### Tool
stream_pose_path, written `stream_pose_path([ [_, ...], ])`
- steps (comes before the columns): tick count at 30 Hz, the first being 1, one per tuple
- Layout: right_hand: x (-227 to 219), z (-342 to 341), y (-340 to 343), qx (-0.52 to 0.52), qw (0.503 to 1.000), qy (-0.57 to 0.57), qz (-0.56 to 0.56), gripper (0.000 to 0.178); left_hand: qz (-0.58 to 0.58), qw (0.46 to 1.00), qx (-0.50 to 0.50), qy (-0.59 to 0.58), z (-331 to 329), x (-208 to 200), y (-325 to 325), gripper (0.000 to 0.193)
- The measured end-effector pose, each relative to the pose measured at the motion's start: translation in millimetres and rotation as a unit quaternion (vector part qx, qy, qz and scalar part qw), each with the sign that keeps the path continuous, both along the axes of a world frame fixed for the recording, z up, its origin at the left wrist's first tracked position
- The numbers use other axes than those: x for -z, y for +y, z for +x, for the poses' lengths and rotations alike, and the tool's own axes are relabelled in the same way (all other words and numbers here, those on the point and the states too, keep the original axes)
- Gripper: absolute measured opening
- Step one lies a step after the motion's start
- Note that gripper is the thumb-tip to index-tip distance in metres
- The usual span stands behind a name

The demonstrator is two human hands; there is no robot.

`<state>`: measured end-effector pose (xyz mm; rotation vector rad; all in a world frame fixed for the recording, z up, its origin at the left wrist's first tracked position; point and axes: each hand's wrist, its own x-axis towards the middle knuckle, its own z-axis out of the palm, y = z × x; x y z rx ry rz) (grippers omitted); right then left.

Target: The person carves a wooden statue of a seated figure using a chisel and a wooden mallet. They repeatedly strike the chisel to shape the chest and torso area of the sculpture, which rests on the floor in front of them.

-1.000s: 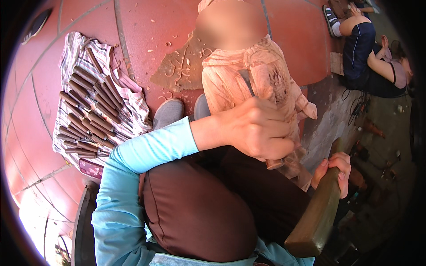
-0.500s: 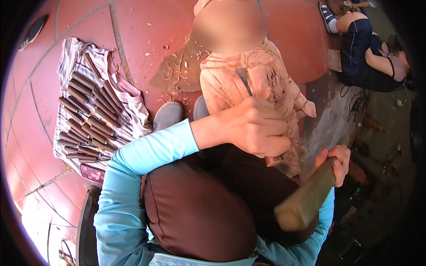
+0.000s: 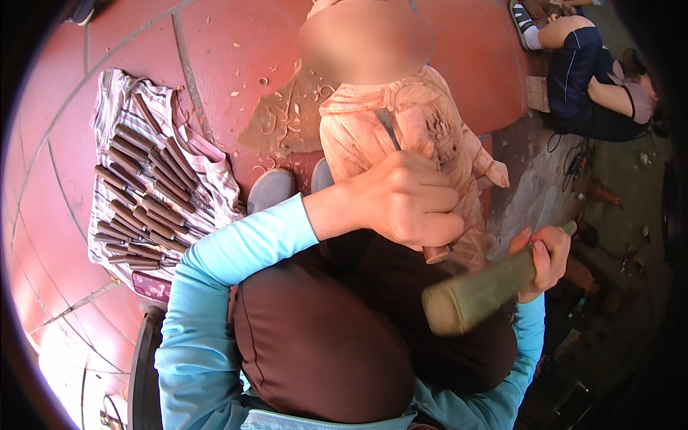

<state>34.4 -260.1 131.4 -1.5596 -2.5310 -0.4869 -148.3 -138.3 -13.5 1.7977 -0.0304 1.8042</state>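
Note:
A carved wooden figure (image 3: pixel 351 136) stands in front of my knees, its upper part blurred. My left hand (image 3: pixel 412 202) is wrapped round a chisel (image 3: pixel 387 129). The flat metal blade rests against the figure's carved front, and the handle's butt sticks out below my fist, toward me. In my right hand (image 3: pixel 548 259) is a greenish wooden mallet (image 3: pixel 476 297), gripped at its narrow end. Its thick end, a little smeared by motion, is apart from the chisel's butt, below it and over my right thigh.
On the left, several brown-handled chisels (image 3: pixel 161 208) lie on a striped cloth (image 3: pixel 107 107), with a patterned dark-pink case (image 3: pixel 152 287) by its near edge. Shavings (image 3: pixel 287 118) are scattered over a brown patch on the red tiles. Another person (image 3: pixel 584 86) sits at far right near dark cables (image 3: pixel 577 165).
The mallet's thick end has swung up and leftward, closer to the chisel's butt. My left hand and the chisel have shifted slightly up and left in the picture.

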Motion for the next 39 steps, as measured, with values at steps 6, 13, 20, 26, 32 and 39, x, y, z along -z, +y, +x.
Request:
stream_pose_path([
  [6, -4, 0, 3, -0.018, 1.000, -0.022, -0.012, 0.054, 0.001, 1.000, -0.007, 0.010, -3, 1, 3, 0.036],
  [13, -3, -5, -7, 0.002, 0.997, 0.071, -0.006, 0.059, 0.021, 1.000, -0.001, 0.002, -4, -1, -6, 0.030],
  [20, 4, -6, 1, -0.051, 0.979, 0.197, 0.014, 0.063, -0.012, 1.000, -0.014, -0.001, -10, -4, 4, 0.030],
  [26, -19, -7, 13, 0.000, 0.998, 0.030, -0.058, 0.063, -0.024, 0.999, -0.009, -0.021, -7, -4, 8, 0.031],
  [32, -27, -10, 20, 0.019, 0.988, -0.116, -0.100, 0.062, -0.014, 1.000, -0.007, -0.007, -12, 0, 7, 0.031],
  [39, 3, 4, 21, -0.099, 0.985, 0.139, 0.011, 0.057, -0.008, 1.000, -0.018, 0.005, -14, 0, 8, 0.031],
])
